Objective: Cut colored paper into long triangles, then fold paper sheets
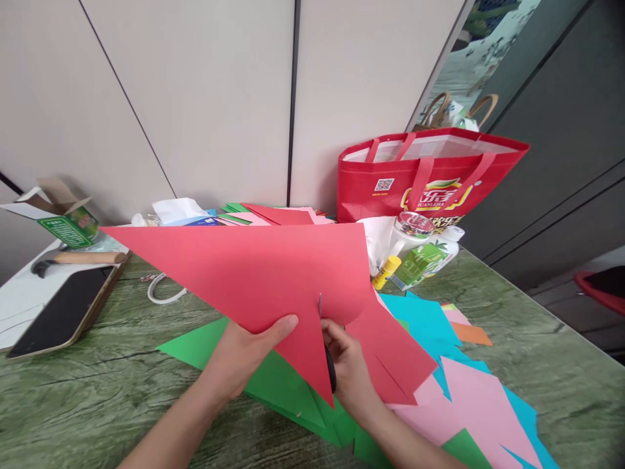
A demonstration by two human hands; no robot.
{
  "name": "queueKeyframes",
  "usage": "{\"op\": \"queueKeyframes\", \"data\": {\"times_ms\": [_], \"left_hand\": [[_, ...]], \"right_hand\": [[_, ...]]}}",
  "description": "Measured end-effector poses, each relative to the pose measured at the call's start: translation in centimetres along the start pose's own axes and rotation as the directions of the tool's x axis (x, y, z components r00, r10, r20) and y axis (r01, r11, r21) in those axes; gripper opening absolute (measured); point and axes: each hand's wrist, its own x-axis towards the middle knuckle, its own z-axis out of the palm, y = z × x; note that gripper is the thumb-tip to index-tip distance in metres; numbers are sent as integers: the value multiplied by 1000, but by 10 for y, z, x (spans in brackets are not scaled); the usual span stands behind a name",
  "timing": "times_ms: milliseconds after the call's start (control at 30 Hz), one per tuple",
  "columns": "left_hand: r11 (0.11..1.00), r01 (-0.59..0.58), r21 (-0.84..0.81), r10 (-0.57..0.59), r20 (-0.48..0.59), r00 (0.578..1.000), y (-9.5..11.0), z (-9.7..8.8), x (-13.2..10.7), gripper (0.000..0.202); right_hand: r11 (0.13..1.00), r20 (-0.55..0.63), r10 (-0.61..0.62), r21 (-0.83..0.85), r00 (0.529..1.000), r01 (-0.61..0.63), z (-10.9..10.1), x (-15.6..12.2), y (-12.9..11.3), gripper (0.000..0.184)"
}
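A large sheet of red paper [234,267] is held up over the table, its long point reaching left. My left hand [254,352] grips its lower edge, thumb on the front face and the other fingers hidden behind. My right hand [346,361] is closed round the black-handled scissors [331,370], and one thin blade shows against the red sheet. A cut runs down from the blade to the lower edge, splitting the paper there. Beneath lie green paper [288,384] and more pieces in pink [488,404] and blue [420,312].
At the back right stand a red shopping bag [371,185], a yellow glue stick [387,272], a green carton [420,264] and a white bottle [452,241]. To the left are a phone [63,309], a hammer [83,258], a roll of tape [166,299] and an opened box [71,225].
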Motion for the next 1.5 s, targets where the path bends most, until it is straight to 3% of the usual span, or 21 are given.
{"op": "queueKeyframes", "data": {"times_ms": [367,500,633,867,1100,1300,1500], "left_hand": [[1000,-27,2,27,-27,999,-1,2,-1,39],[998,-61,13,61,-32,998,6,-3,0,41],[990,-108,-88,106,-29,994,17,-12,2,38],[994,-62,-87,57,-61,997,19,-16,2,48],[996,0,-88,-1,-9,1000,19,-13,1,36],[992,22,-123,-25,-18,1000,21,-12,0,36],[994,7,-106,-17,-95,995,19,-7,0,42]], "right_hand": [[999,-53,34,7,998,-33,2,1,-4,20],[1000,-65,16,-11,998,-16,2,2,-6,21],[999,-70,-3,-49,998,0,2,2,-6,24],[999,-18,12,-41,1000,-13,1,1,-3,29],[1000,6,15,-17,1000,-15,-2,2,-6,34],[999,-18,20,-39,1000,-21,-1,1,-7,29],[997,-72,24,-72,997,-30,0,1,-6,25]]}}
